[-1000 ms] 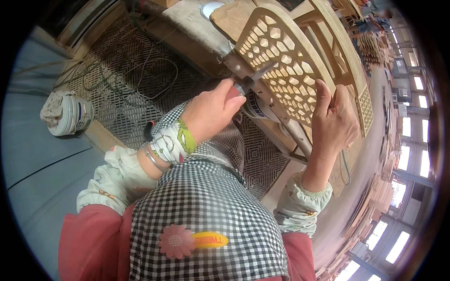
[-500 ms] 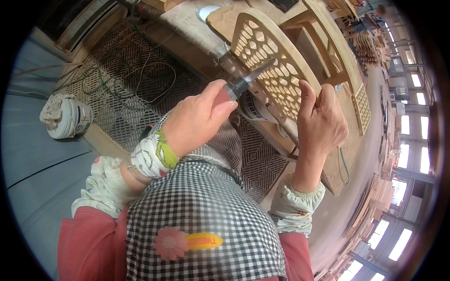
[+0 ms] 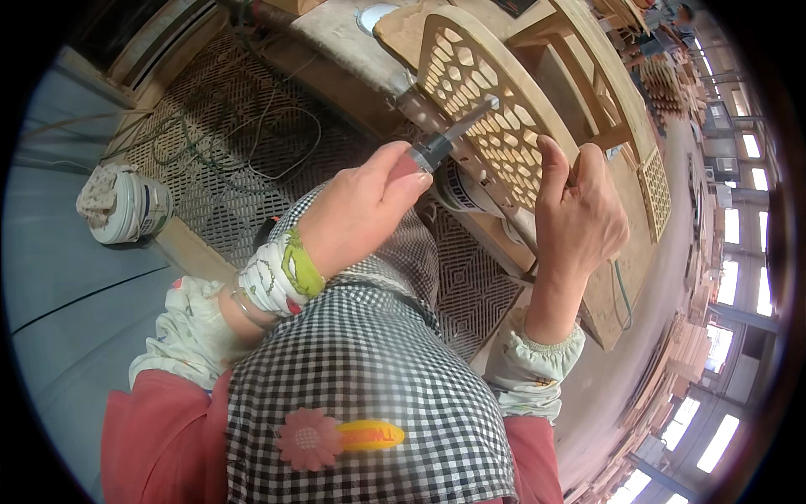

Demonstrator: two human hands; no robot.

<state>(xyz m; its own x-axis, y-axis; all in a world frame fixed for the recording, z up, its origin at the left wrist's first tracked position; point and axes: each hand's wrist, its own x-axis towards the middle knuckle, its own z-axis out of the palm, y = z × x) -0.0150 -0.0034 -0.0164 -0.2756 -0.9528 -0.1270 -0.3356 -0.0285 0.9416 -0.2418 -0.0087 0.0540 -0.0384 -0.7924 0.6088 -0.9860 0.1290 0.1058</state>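
Observation:
My left hand (image 3: 348, 214) is closed round the red handle of a narrow-bladed hand tool (image 3: 445, 144) with a black collar. Its metal blade reaches up to the openings of a curved wooden lattice panel (image 3: 502, 63), and the tip is at one of the holes. Whether it is a knife or a file I cannot tell. My right hand (image 3: 581, 214) grips the panel's lower right edge, thumb on the near side and fingers curled round. The panel stands tilted on the workbench, full of many-sided holes.
A wooden frame (image 3: 579, 71) and a smaller lattice piece (image 3: 653, 195) are on the bench behind. A white bucket (image 3: 126, 206) stands at left, near cords (image 3: 285, 168) on slatted floor matting. Another bucket (image 3: 462, 191) is under the bench edge. Stacked timber lies far right.
The view has shifted slightly. The blade's tip is still at the lattice holes, and both hands keep their grips with little visible movement.

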